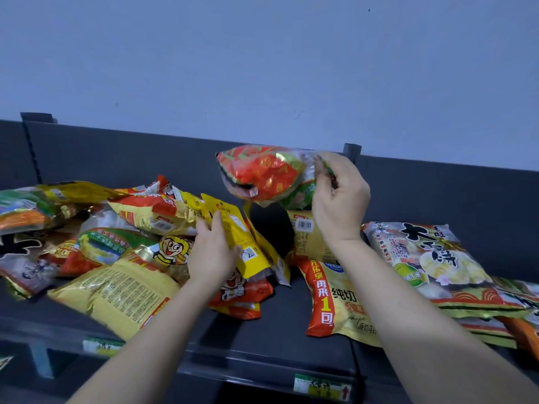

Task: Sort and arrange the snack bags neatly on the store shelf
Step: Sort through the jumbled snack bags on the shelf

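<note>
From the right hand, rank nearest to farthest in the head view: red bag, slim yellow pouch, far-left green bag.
1. Red bag: in the right hand's grip.
2. Slim yellow pouch: centre, in the left hand.
3. Green bag: far left end.

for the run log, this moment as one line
left hand: grips flat yellow foil pouch | right hand: holds red-and-green crinkly snack bag above dark shelf
</note>
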